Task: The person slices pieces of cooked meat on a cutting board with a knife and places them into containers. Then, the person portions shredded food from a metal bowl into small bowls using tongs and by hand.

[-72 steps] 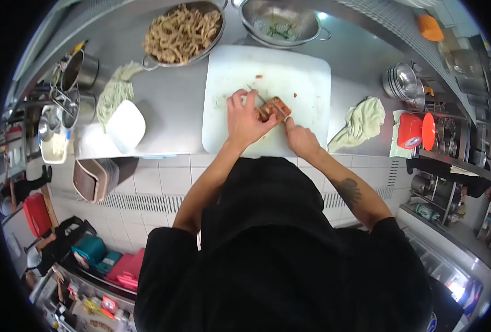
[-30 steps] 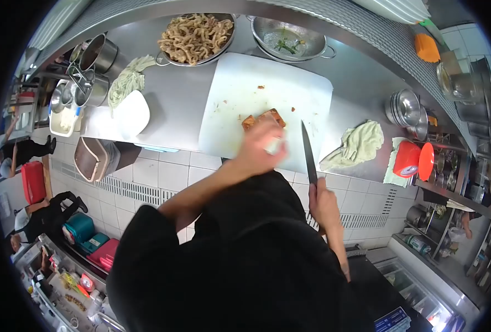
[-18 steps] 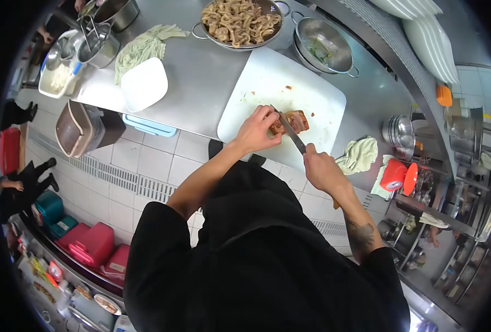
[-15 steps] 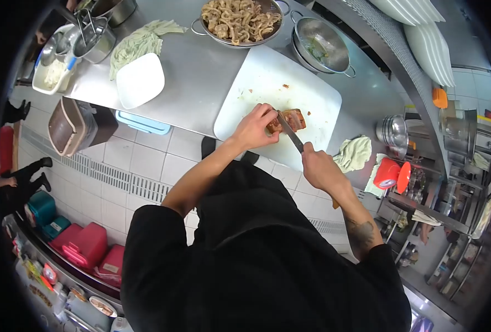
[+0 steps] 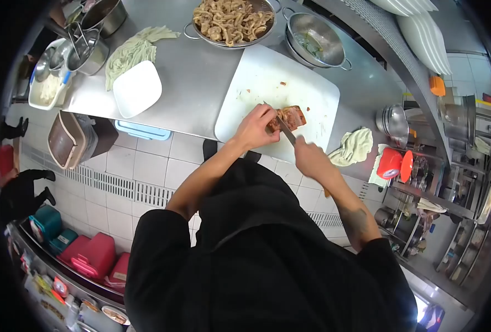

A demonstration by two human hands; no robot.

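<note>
One perforated steel colander (image 5: 266,7) holds brown strips (image 5: 229,22); one two-handled steel bowl (image 5: 333,41), green scraps (image 5: 310,46). One reddish-brown meat block (image 5: 294,117) lies on one white rectangular board (image 5: 318,91). Left hand (image 5: 255,128): fingers curled closed on its end. Right hand (image 5: 313,160): closed around one steel knife (image 5: 286,131).

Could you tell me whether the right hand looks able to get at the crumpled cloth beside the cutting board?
Probably yes: the cloth lies near the right hand with nothing visible between them, though the hand would likely need to free itself of the knife.
</note>
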